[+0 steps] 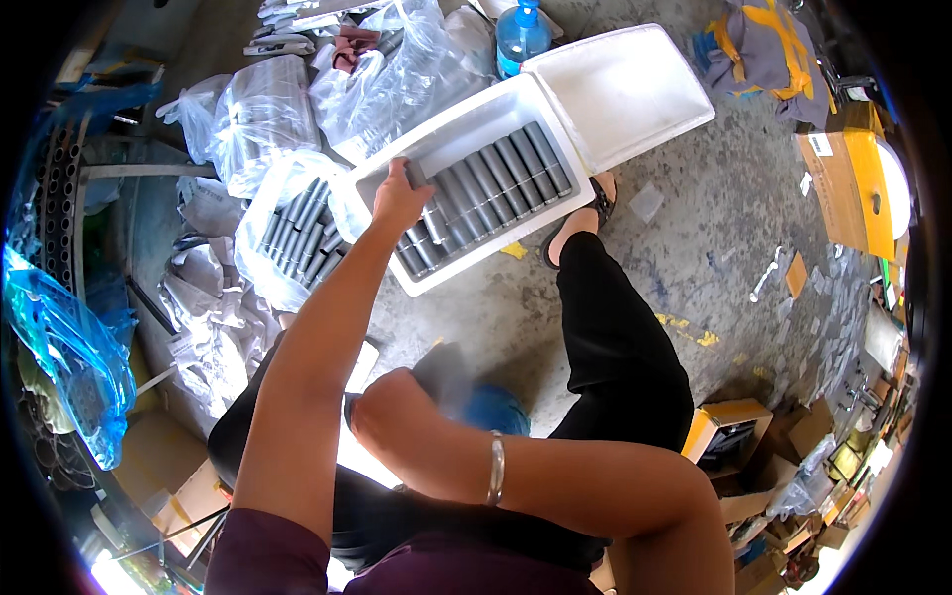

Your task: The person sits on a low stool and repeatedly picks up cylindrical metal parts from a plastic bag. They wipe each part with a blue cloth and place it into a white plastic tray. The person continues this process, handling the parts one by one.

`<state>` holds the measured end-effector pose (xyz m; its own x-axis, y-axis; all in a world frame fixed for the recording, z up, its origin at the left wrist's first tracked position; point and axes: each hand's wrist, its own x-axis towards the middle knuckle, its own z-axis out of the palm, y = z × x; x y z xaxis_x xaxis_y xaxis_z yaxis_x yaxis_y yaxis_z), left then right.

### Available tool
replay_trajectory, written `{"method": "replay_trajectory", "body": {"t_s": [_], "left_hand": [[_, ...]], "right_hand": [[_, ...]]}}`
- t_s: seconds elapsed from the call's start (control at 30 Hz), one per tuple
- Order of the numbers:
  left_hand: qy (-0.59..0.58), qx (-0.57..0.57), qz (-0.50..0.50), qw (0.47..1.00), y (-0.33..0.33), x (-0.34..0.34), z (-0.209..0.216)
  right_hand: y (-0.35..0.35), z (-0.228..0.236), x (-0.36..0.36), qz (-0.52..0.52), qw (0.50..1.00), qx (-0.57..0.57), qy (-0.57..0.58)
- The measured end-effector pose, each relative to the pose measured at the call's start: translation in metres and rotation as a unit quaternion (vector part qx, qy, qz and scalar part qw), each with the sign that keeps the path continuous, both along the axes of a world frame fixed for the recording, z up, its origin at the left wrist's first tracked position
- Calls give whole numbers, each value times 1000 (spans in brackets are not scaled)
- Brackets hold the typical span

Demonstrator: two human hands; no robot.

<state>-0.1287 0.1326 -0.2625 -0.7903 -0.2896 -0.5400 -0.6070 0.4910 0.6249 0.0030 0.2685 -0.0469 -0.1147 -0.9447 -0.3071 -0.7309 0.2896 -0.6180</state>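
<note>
White foam box [458,270] sits on the concrete floor [635,297] ahead of me, tilted across the view. Grey cylinders [496,188] lie side by side in it, filling most of the right part; a few more lie at the near left corner. My left hand [399,205] is inside the left part, fingers closed narrow around one grey cylinder [416,176]. That one is at the left part of the box, left of the main row.

My right hand [385,412] is down near my lap, wrist bent, bracelet [496,468] on. Finger spread there: can't make out, back of the hand hides it. Grey blur [442,377] just beside it, too smeared to identify.

Foam lid [627,94] lies right beside the box, top right. Clear bag [266,280] with more grey cylinders is just left of the box. Blue water jug [522,40] stands behind; blue round container [496,409] sits below, partly behind my right forearm.
</note>
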Motion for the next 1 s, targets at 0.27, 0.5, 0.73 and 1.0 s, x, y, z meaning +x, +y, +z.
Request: {"method": "replay_trajectory", "body": {"t_s": [0.27, 0.5, 0.73, 1.0], "left_hand": [[-59, -191, -156, 967, 17, -6, 5], [-53, -338, -241, 908, 26, -1, 12], [4, -417, -265, 870, 19, 14, -8], [217, -263, -78, 937, -6, 44, -1]], "right_hand": [[-7, 0, -1, 19, 999, 47, -8], [-9, 1, 2, 23, 999, 40, 0], [-19, -6, 4, 23, 997, 72, -21], [-26, -21, 16, -10, 996, 52, -72]]}}
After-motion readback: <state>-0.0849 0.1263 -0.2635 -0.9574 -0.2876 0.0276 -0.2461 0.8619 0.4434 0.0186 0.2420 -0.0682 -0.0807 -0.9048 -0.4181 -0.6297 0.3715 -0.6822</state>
